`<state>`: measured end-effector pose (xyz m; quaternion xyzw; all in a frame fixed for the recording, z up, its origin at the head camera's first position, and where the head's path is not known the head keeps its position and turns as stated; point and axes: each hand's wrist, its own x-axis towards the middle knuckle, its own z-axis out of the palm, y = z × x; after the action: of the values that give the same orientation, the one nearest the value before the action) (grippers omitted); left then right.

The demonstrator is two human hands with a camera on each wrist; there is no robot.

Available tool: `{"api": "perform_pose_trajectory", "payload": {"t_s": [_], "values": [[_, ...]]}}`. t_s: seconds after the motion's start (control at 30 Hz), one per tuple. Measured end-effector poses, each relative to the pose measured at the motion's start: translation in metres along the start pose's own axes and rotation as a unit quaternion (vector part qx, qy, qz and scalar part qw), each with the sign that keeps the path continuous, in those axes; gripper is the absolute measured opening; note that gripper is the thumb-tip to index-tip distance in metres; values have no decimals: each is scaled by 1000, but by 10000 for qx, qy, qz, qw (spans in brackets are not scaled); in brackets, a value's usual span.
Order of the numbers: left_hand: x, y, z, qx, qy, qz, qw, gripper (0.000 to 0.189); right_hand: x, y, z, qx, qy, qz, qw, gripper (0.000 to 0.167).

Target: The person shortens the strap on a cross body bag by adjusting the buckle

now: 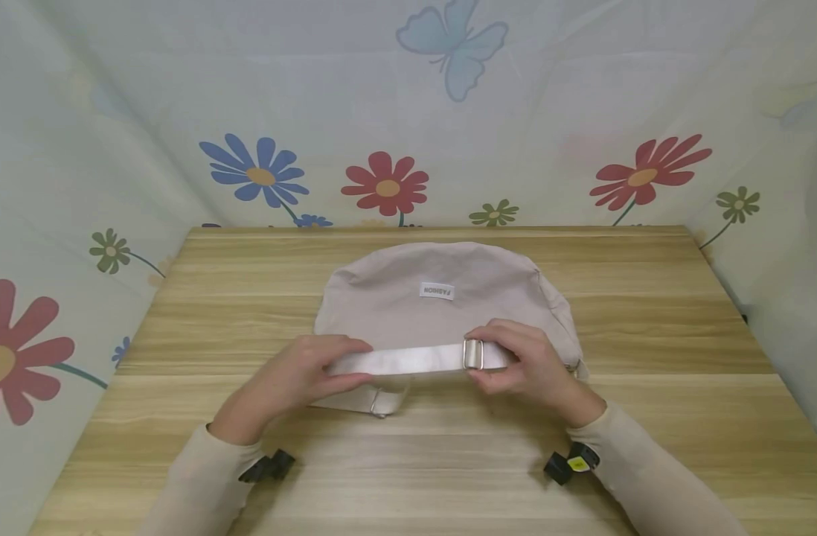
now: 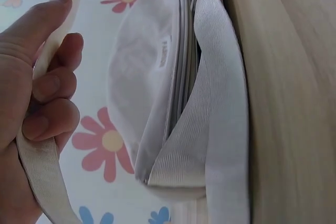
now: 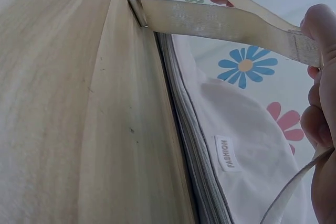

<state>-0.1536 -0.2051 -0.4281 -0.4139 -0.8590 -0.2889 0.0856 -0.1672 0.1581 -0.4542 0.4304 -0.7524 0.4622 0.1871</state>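
A pale pink fabric bag (image 1: 382, 313) with a small "FASHION" label (image 1: 437, 291) lies on the wooden table. Its light webbing strap (image 1: 415, 360) is stretched between both hands above the bag's near edge. My left hand (image 1: 301, 376) grips the strap's left part, fingers curled round it in the left wrist view. At the right, my right hand (image 1: 532, 368) pinches the strap beside a metal slide buckle (image 1: 473, 354). A second metal ring (image 1: 383, 402) on a lower strap loop sits near the table. The bag's zipper (image 3: 191, 124) shows along its edge in the right wrist view.
The wooden table (image 1: 408, 484) extends around the bag on all sides. Behind and at the sides hangs a white sheet (image 1: 315, 89) printed with flowers and a butterfly. Each wrist carries a small black camera, one (image 1: 268, 467) at the left sleeve.
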Motion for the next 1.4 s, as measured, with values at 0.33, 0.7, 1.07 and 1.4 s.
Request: {"api": "perform_pose_trajectory", "payload": {"t_s": [0.33,0.7,1.07,1.4], "values": [[-12,-7,-7,65,81,-70,9999,36,2,4,-1,74,237,-189,9995,32],[16,7,4,94,-503,-443,9977,42,4,1,-3,55,224,-103,9997,34],[65,39,45,-710,-243,-62,9972,52,10,-2,0,100,202,-319,9992,41],[76,43,61,-1051,165,245,9940,40,9,-1,-1,231,57,-175,9996,39]]}}
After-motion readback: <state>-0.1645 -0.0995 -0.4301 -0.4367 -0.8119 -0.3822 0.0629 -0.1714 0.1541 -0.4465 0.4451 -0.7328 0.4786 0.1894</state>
